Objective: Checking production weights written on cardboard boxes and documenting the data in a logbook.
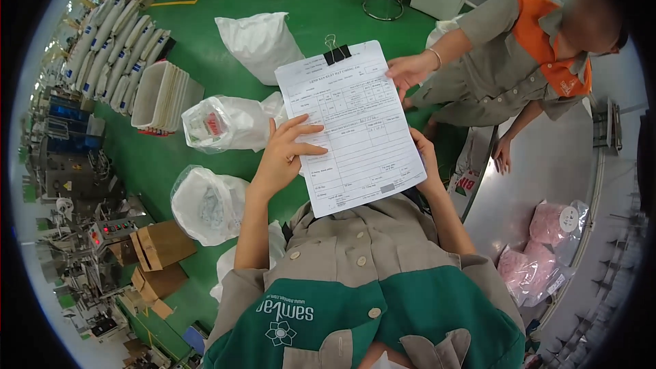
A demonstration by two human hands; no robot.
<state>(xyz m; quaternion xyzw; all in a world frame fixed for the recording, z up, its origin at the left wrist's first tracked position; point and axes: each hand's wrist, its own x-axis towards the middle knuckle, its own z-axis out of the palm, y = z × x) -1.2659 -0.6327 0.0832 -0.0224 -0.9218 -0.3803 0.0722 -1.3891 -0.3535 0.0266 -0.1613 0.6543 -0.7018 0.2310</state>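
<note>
A stack of white printed form sheets (361,147) is in front of my body, with a black binder clip (337,53) on its top edge. My left hand (288,152) rests on the front of the sheets at their left edge, its fingers spread apart. At the lower right edge my right hand (428,162) grips the sheets, partly hidden behind them. Another person's hand (412,70) touches the upper right edge of the sheets.
A co-worker (495,48) leans in at the right beside a metal table (526,157), which bears bags of pink material (536,260). White sacks (260,44) stand on the green floor (154,184). Stacked white bins (164,99), cardboard boxes (164,246) and machines (85,184) are at left.
</note>
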